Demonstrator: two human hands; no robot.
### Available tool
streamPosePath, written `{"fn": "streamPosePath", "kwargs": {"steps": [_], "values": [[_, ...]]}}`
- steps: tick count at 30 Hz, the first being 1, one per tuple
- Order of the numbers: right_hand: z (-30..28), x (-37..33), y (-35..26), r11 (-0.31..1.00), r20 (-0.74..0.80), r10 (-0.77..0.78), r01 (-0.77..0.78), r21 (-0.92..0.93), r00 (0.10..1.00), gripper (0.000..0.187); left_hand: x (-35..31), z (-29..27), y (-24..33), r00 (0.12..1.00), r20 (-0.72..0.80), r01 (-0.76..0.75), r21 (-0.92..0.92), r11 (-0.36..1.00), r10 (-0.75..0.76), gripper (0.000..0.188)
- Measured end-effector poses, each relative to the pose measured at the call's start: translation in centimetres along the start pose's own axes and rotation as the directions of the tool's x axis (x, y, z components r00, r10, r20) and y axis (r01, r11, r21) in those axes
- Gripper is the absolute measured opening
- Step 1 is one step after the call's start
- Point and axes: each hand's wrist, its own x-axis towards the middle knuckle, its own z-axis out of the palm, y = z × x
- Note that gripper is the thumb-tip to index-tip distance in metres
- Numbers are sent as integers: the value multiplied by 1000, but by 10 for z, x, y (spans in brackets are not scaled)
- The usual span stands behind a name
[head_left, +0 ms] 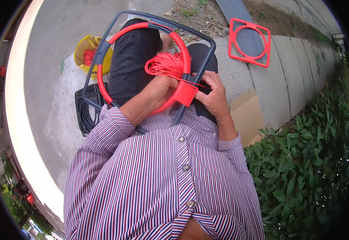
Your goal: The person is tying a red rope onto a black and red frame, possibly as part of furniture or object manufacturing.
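Observation:
A dark frame (158,18) with rounded corners and a ring inside it rests across my lap. Red cord is wound around much of the ring, and a dense wrapped band (185,94) joins ring and frame at the right. My left hand (161,89) reaches through the ring and is closed on a looped bundle of red cord (165,65); its fingertips are partly hidden. My right hand (213,96) is at the frame's right side, beside the wrapped band. Its fingers are closed around a strand of the cord there.
On the ground at left stand a yellow bucket (78,54) with red material inside and a stack of dark frames (85,120). A fully red frame (234,38) lies on a grey board at right. Cardboard (246,112) and a leafy hedge (298,176) are nearby.

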Motion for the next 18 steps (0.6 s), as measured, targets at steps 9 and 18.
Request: {"fn": "streamPosePath", "kwargs": {"steps": [9, 18], "values": [[-37, 1, 1, 666, -394, 542, -93, 740, 742, 19, 21, -26, -8, 998, -63, -19, -101, 995, 12, 32], [1, 2, -5, 963, -5, 27, -28, -267, 1000, 34, 19, -17, -9, 1000, -10, 28, -6, 1000, -28, 33]]}}
